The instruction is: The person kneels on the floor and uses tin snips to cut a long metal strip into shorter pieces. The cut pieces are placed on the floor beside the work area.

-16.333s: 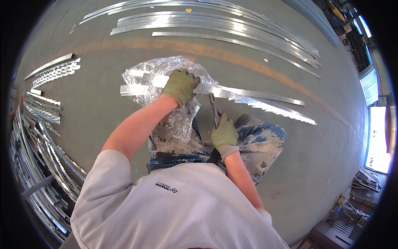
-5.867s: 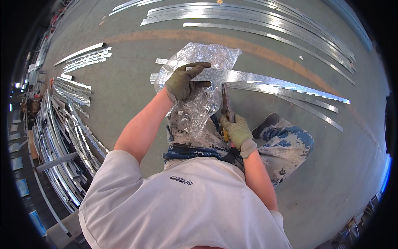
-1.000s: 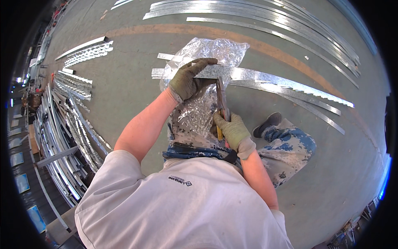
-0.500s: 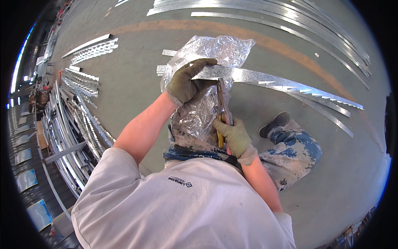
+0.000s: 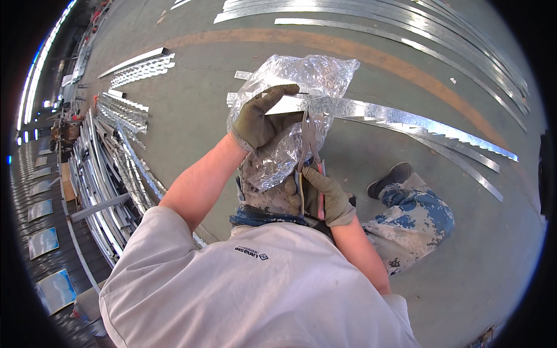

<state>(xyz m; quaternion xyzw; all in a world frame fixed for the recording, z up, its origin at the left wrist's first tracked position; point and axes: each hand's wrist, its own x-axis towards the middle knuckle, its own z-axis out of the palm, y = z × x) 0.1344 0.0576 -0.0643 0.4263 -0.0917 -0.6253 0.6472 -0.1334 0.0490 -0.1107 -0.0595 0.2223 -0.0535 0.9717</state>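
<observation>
My gloved left hand [image 5: 253, 120] is closed on a long silvery metal strip [image 5: 377, 110], thumb on its far side and fingers at the near edge. The strip runs off to the right, with notches along its near edge. My gloved right hand [image 5: 331, 194] grips tin snips [image 5: 309, 139] with red and yellow handles, held spread apart. The snips' tips meet the strip's near edge just beyond my left fingertips. Crumpled clear plastic film [image 5: 316, 72] lies under the strip and over my camouflage-trousered leg [image 5: 261, 200].
More metal strips [image 5: 458, 153] stretch out below the held one to the right. Long strips [image 5: 371, 14] lie on the floor at the far side. Notched pieces [image 5: 142, 69] and a heap of metal profiles [image 5: 96, 185] lie to the left. My shoe [image 5: 389, 180] rests on the floor at right.
The snips' handles have spread apart from being nearly together, and my right fingers have opened out with them. My left hand keeps its hold on the strip. The view has shifted slightly.
</observation>
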